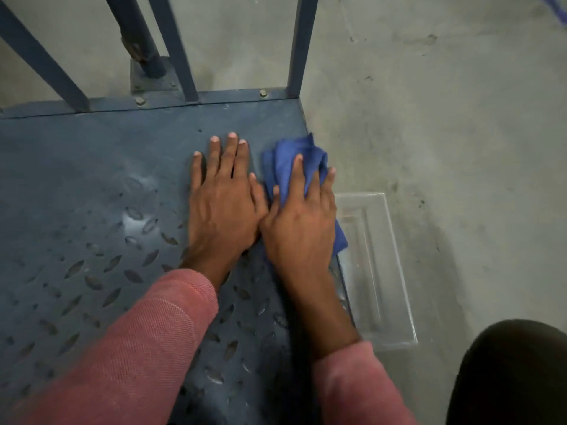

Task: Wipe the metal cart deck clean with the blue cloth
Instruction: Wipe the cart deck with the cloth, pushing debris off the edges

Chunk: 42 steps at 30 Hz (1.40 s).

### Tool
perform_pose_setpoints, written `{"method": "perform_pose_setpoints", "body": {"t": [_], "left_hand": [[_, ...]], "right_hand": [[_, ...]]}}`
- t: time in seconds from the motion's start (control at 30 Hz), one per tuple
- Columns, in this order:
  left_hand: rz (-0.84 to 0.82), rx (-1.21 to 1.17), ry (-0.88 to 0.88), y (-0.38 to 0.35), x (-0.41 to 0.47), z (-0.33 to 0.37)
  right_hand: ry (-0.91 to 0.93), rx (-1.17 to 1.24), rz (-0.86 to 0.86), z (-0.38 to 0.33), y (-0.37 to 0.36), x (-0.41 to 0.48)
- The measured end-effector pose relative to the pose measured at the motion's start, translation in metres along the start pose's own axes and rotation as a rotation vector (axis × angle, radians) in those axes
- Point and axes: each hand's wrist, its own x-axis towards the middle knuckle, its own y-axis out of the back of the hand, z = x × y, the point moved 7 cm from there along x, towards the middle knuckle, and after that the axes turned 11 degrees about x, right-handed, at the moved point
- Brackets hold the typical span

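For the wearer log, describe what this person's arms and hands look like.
The left sleeve and right sleeve are long, pink, fine-textured knit, ending short of the wrists. The left hand and right hand are bare: no gloves, rings, watch or bands show.

- Cart deck [92, 185]: dark blue-grey, raised diamond tread pattern.
- Cloth [288, 161]: bright blue.
- Sleeves [147, 342]: salmon pink, fine knit weave.
- Floor [445, 124]: grey, dark scuffs.
- Tray [380, 271]: clear, colourless.
- Rails [302, 44]: dark blue.
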Motion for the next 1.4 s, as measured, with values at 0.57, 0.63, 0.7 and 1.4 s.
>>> {"method": "perform_pose_setpoints", "body": {"t": [0.57, 0.63, 0.7, 1.4], "left_hand": [[-0.074, 0.029, 0.057, 0.0, 0.004, -0.004], [-0.065, 0.023, 0.064, -0.001, 0.004, -0.005], [-0.064, 0.019, 0.06, -0.002, 0.005, -0.004], [-0.089, 0.009, 0.066, -0.001, 0.007, -0.004]], "right_hand": [[-0.13, 0.138, 0.019, 0.002, 0.006, 0.057], [-0.138, 0.161, -0.007, -0.002, -0.004, 0.087], [-0.152, 0.138, -0.04, -0.009, -0.011, 0.114], [-0.235, 0.179, -0.087, 0.003, -0.005, 0.105]]}}
